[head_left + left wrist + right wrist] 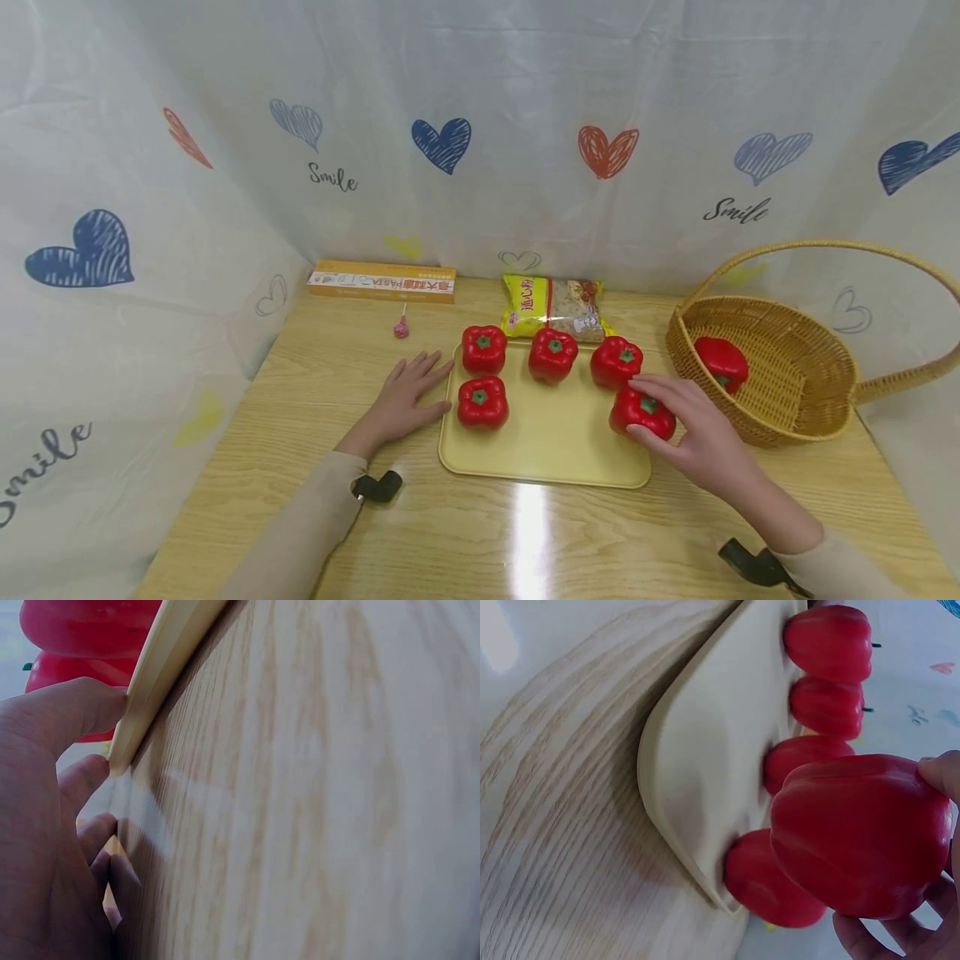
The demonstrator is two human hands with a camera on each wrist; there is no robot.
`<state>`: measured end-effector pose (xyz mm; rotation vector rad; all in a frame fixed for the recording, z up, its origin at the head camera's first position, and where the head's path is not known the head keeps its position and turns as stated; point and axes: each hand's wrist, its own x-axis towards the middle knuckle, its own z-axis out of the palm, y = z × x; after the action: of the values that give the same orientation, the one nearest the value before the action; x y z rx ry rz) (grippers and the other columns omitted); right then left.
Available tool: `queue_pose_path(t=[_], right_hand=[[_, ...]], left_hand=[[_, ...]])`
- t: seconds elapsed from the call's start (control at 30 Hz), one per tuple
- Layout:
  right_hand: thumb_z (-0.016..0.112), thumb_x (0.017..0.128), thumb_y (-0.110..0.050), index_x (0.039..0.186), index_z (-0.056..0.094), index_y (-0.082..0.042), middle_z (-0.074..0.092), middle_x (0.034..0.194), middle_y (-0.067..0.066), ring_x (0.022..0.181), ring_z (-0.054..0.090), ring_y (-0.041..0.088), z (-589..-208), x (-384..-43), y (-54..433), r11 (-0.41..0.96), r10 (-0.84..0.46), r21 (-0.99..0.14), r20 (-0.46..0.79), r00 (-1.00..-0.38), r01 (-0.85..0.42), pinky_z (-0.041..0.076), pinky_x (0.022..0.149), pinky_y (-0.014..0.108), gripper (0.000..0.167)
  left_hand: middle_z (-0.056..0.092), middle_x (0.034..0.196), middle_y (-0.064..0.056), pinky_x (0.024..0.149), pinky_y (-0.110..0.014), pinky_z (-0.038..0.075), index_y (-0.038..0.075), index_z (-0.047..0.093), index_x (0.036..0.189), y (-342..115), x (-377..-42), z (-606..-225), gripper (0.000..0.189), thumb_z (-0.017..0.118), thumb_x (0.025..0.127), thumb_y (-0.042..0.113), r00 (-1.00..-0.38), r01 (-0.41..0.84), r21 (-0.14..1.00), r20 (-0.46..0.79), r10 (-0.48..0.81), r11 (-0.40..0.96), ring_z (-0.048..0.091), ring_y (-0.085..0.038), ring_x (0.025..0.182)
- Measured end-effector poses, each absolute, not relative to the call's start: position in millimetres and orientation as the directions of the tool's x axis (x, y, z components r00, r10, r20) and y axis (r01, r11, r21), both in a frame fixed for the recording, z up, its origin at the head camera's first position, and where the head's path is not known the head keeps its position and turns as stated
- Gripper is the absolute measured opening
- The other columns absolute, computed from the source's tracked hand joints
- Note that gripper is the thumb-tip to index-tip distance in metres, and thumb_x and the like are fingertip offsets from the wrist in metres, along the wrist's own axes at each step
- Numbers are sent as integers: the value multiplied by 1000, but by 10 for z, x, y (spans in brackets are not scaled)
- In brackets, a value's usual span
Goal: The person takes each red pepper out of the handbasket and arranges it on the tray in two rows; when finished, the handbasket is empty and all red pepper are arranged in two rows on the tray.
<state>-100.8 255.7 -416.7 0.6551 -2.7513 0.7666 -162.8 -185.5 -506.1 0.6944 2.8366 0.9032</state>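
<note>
My right hand (697,429) grips a red bell pepper (859,832) with a green stem, thumb on one side and fingers on the other. It is over the right end of a pale yellow tray (555,446), close by another red bell pepper (616,362). More bell peppers stand on the tray, one at the back middle (552,355) and two at the left (483,350). Beside the tray's left edge lies my left hand (408,396), fingers extended; in the left wrist view its thumb and index fingertips are right at the tray's rim (154,694).
A wicker basket (686,342) with a tall handle stands to the right, a red bell pepper (722,364) inside. Behind the tray lies a yellow pasta bag (555,307). An orange pasta box (382,282) and a pink lollipop (402,328) lie at the back left, before a curtain.
</note>
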Motion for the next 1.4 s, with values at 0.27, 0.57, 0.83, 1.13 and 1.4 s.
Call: queue_pose_path(t=[0.27,0.57,0.83,1.13,1.4], right_hand=[[89,80,-24,131,68,-18,64,135,1,123,55,24,-4217,-1014,2394,736,-403,-444,320,-858,-511,50,96,52,56],[88,80,-25,130,68,-17,65,134,2,121,56,24,-4300,-1080,2204,691,-460,-444,338,-821,-570,54,94,51,54],[87,81,-29,130,68,-15,65,134,3,123,56,26,-4357,-1129,2045,662,-486,-463,332,-808,-589,54,95,53,54],[85,83,-31,131,68,-14,65,134,3,123,56,24,-4403,-1181,1912,651,-498,-472,326,-804,-595,54,97,51,54],[83,84,-33,132,66,-15,63,137,3,124,56,24,-4463,-1242,1832,645,-500,-476,329,-801,-598,52,99,51,54]], left_hand=[[30,165,-14,124,-57,2,17,42,157,-1860,-1631,-5068,71,64,96,45,-894,394,570,56,444,721,18,-36,154],[31,164,-15,124,-58,3,17,42,157,-1857,-1622,-5057,70,63,96,45,-894,395,569,58,444,722,18,-37,154],[30,165,-14,124,-57,2,18,43,157,-1853,-1622,-5047,71,65,95,45,-895,387,576,48,443,720,17,-37,154],[30,165,-14,124,-55,1,18,42,157,-1864,-1629,-5077,71,64,96,46,-896,383,577,42,442,721,16,-35,155],[30,165,-13,125,-55,1,19,42,157,-1861,-1636,-5081,70,63,96,46,-895,388,573,48,444,722,16,-34,155]])
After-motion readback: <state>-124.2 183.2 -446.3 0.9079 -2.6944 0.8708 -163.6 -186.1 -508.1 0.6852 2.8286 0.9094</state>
